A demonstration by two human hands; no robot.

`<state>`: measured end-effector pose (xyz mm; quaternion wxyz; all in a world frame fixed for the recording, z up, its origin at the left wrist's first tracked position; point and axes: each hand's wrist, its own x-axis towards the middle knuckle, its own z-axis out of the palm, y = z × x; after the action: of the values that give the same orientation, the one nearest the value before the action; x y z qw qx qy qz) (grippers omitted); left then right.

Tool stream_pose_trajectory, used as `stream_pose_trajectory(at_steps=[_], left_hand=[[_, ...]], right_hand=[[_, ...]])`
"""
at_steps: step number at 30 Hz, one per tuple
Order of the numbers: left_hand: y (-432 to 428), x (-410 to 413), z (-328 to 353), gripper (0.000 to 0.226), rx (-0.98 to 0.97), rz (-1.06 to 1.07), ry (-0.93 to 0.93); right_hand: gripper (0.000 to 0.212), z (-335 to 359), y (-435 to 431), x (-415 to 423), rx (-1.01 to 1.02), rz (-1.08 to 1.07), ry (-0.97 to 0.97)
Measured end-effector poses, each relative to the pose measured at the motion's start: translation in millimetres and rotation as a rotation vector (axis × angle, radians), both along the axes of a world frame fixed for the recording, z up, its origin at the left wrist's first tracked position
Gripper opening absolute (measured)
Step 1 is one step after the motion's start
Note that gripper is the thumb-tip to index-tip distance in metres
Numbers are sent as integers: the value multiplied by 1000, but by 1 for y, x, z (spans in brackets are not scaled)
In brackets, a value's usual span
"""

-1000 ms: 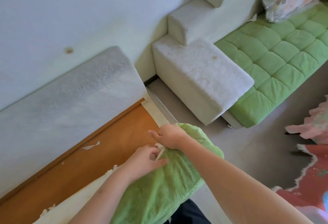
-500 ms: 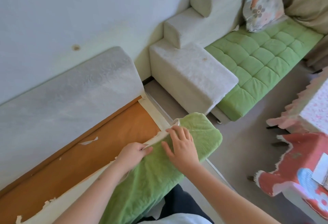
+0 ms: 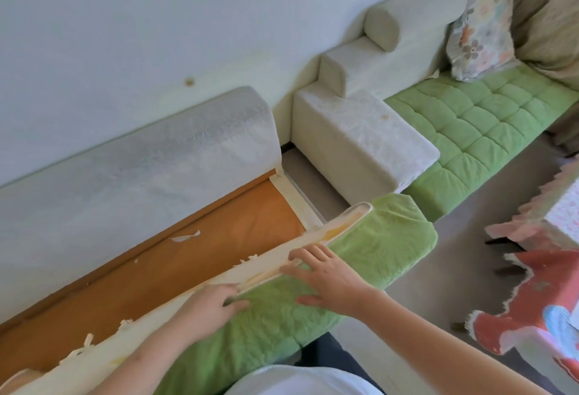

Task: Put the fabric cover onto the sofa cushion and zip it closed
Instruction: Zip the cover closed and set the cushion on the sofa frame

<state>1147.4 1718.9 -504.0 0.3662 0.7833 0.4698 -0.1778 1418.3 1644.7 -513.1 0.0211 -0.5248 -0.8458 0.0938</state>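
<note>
We work at the open edge of the green cover (image 3: 385, 238).
The cushion (image 3: 332, 231) lies at lower centre of the frame; our left hand (image 3: 210, 307) grips the cover's edge, our right hand (image 3: 326, 282) presses flat, fingers spread.

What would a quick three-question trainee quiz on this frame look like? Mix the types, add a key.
1. True or false: the right hand lies flat, fingers spread, on the green cushion cover.
2. Which hand grips the cover's cream edge? A) left hand B) right hand C) neither
3. Fill in: yellow foam shows, so the cover's opening is ___.
Key: 1 true; 2 A; 3 open.
</note>
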Motion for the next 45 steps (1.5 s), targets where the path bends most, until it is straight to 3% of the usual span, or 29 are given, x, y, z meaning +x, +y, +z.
stream_pose_trajectory(at_steps=[5,9,13,17,20,23,26,29,32,36,42,45], left_hand=[[7,-19,-15,49,-95,84,-146],[-11,-85,-20,28,-114,64,-170],[-61,-171,-17,43,-21,134,-100],[-90,-240,-14,49,162,246,29],[-98,-266,-5,44,265,240,140],[-103,-282,-1,36,353,299,183],[-99,-286,6,29,447,401,137],[-81,-287,5,27,504,377,135],[-59,-300,0,30,359,317,286],[-36,-314,1,33,171,196,349],[-8,-340,6,35,237,35,165],[-21,-350,-10,35,329,38,36]], right_hand=[[30,-9,11,-35,-89,-1,26],[21,-18,18,-45,-296,-20,77],[13,-24,20,-42,-374,-144,146],[15,-15,45,-61,-449,-163,19],[13,-14,60,-75,-346,-111,-156],[16,-14,69,-74,-288,-172,-89],[30,-15,76,-87,-290,-130,-35],[55,-9,79,-135,-300,71,-98],[72,-1,84,-198,-343,208,-160],[59,1,95,-268,-399,317,-137],[40,-1,92,-323,-432,223,-247],[36,-7,67,-324,-257,172,-202]])
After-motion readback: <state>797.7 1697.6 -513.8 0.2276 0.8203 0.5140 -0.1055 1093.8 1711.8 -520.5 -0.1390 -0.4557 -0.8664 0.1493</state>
